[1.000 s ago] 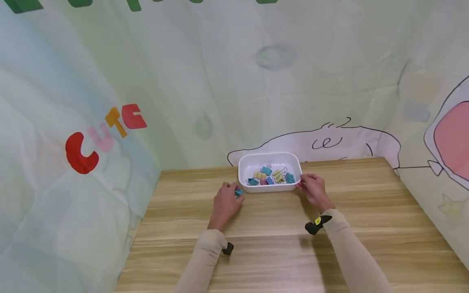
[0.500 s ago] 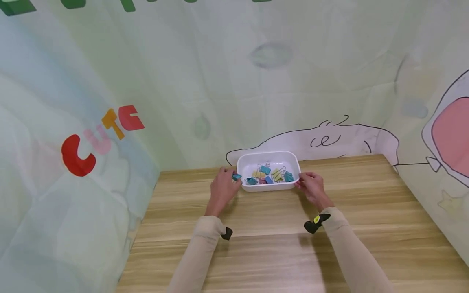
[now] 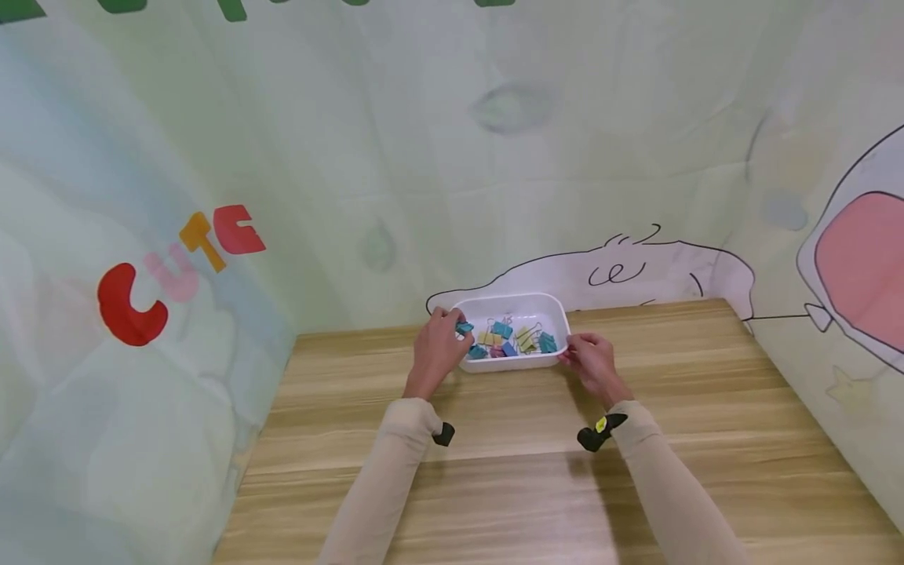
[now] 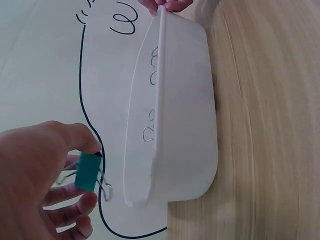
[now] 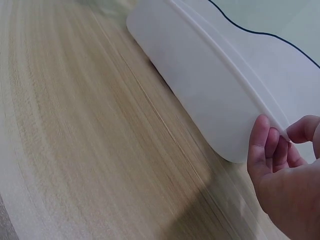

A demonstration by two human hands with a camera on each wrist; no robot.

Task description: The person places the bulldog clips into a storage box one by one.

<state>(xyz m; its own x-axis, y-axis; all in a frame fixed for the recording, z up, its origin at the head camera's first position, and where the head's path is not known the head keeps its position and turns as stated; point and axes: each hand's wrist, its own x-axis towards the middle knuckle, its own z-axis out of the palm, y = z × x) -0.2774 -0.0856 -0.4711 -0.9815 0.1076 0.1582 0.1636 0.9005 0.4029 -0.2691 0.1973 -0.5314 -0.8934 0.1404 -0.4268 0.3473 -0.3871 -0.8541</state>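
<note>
A white plastic tray (image 3: pixel 519 362) stands at the back of the table with several binder clips in it, coloured teal, yellow, pink and blue. My left hand (image 3: pixel 436 351) is over the tray's left end and pinches a teal binder clip (image 4: pixel 88 171) between thumb and fingers; the clip's wire handles stick out on both sides. At the tray's right front corner, my right hand (image 3: pixel 592 362) pinches the rim, thumb on one side and fingers on the other, as the right wrist view (image 5: pixel 282 165) shows.
The wooden table (image 3: pixel 508 502) extends in front of the tray and to both sides. Right behind it hangs a printed cloth backdrop (image 3: pixel 339 196), which also closes off the left and right sides.
My left hand has lifted the teal binder clip from beside the tray's left front corner up over its left end. The right hand keeps its grip on the rim.
</note>
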